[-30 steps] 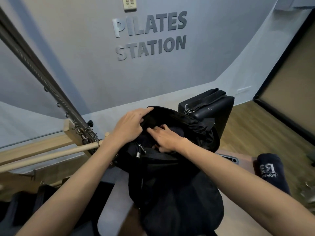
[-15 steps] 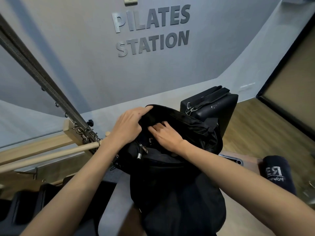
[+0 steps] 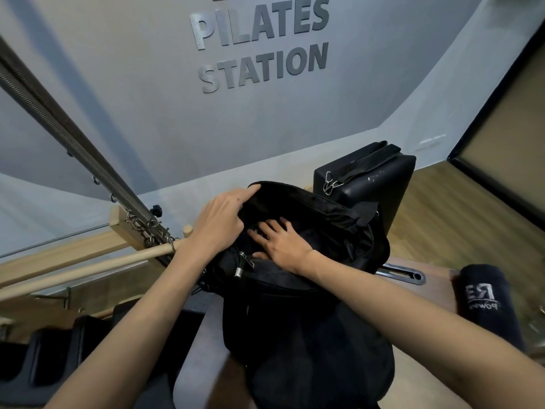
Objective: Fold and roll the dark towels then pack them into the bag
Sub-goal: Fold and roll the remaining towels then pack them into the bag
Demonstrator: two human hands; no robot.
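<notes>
R hand (image 3: pixel 283 246) pressing inside bag (image 3: pixel 309 320)

Rolled towel (image 3: pixel 488 302) right of bag (image 3: pixel 309 335); box (image 3: pixel 380 184) behind.

The right hand (image 3: pixel 283 246) now lies flatter, fingers spread, pressing deeper into the open bag (image 3: pixel 309 290) than a second ago.

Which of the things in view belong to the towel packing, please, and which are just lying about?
Job: black bag; rolled dark towel; left hand holding the bag's rim; right hand in its opening.
Lying about: black padded box; wooden bar; spring.
</notes>
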